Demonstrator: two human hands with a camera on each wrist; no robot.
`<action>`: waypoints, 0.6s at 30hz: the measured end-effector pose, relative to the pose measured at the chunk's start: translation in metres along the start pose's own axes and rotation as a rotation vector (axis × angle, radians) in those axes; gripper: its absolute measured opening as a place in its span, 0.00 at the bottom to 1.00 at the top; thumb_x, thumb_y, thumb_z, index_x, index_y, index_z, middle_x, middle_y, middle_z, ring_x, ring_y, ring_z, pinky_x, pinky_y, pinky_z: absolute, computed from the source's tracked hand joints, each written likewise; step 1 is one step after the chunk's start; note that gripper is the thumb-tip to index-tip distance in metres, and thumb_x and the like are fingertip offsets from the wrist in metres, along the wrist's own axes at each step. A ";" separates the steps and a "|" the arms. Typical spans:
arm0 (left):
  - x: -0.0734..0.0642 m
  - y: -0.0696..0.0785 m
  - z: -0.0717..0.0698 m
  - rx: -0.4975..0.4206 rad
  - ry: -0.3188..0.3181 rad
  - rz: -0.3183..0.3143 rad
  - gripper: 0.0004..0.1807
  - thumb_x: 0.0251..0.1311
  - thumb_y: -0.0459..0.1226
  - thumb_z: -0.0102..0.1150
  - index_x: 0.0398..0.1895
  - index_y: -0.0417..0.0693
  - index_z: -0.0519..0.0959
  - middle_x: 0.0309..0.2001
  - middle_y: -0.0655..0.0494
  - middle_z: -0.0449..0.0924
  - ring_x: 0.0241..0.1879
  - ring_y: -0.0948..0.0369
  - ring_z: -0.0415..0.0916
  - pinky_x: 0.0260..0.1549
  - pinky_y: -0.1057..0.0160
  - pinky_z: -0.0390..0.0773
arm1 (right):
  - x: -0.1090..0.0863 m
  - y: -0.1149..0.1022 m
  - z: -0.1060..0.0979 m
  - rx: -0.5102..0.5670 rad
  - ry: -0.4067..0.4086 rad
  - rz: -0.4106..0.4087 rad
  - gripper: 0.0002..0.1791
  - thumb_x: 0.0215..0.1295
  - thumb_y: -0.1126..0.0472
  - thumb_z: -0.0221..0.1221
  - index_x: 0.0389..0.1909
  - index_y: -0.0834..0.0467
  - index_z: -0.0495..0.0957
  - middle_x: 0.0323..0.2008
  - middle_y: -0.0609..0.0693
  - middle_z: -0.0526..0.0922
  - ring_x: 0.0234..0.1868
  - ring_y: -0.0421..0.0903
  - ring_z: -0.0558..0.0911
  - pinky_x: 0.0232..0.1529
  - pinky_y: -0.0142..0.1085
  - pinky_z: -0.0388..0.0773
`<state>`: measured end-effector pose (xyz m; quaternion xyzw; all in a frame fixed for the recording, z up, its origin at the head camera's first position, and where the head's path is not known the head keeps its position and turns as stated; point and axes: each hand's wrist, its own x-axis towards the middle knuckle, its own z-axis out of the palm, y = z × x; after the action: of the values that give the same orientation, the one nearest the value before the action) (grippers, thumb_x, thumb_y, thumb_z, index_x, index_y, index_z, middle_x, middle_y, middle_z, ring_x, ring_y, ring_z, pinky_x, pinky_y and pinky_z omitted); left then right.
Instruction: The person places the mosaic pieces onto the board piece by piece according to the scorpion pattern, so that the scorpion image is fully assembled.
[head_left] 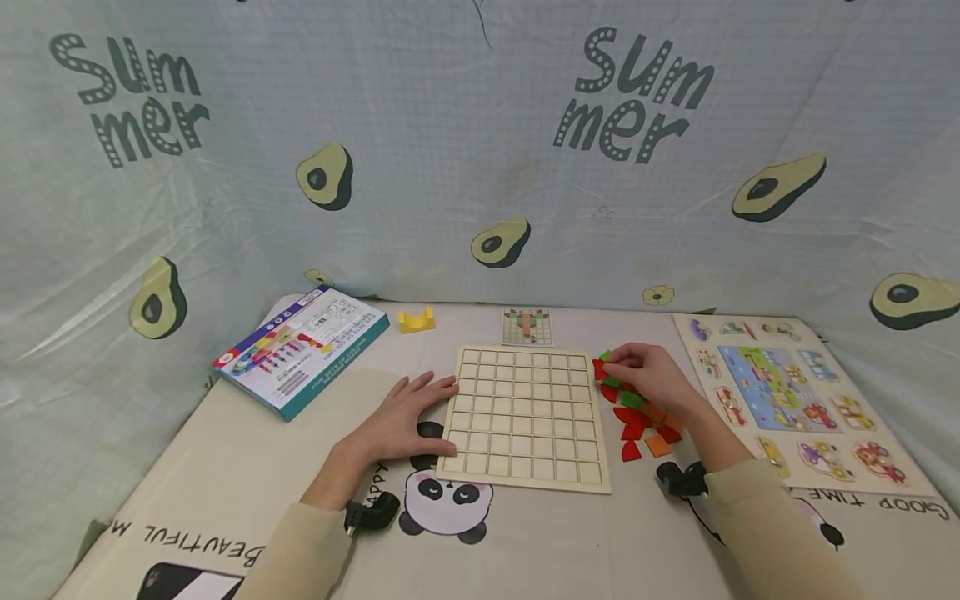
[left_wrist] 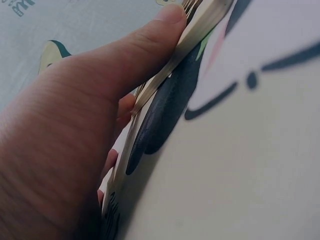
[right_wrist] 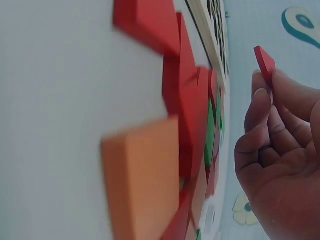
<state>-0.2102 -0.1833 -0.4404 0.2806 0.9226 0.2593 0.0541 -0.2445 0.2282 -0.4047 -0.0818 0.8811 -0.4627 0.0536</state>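
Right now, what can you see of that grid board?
The grid board looks like pale, unpainted wood: a plain border around rows of shallow squares, with no piece visible in any. It lies flat on the printed tabletop, its near left corner overlapping a panda print. The person's left hand touches its left edge; coloured pieces lie by its right edge.

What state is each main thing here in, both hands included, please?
Grid board: flat, grid side up
Left hand: spread against the board's left edge
Right hand: pinching a red piece
Red piece: lifted
Loose pieces: heaped, some overlapping
Pattern card: flat, pattern up
Box: lying flat
Yellow piece: resting, hollow upward
Picture puzzle: flat, picture up
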 end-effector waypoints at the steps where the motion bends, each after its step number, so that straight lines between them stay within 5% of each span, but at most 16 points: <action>1: 0.000 0.000 0.000 -0.002 -0.001 0.000 0.52 0.49 0.64 0.70 0.75 0.50 0.68 0.77 0.56 0.59 0.78 0.47 0.44 0.73 0.41 0.38 | 0.001 -0.001 0.002 0.002 0.003 -0.004 0.13 0.72 0.60 0.62 0.46 0.67 0.79 0.35 0.58 0.83 0.36 0.52 0.77 0.34 0.36 0.77; 18: 0.000 0.000 0.001 0.004 0.005 0.008 0.51 0.49 0.64 0.70 0.74 0.50 0.68 0.77 0.55 0.59 0.78 0.46 0.44 0.73 0.40 0.39 | 0.013 -0.009 0.027 0.011 0.055 0.083 0.13 0.71 0.59 0.62 0.45 0.67 0.80 0.34 0.56 0.81 0.34 0.51 0.73 0.31 0.36 0.72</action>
<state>-0.2101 -0.1829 -0.4418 0.2838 0.9221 0.2581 0.0501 -0.2524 0.1994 -0.4129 -0.0325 0.8823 -0.4670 0.0491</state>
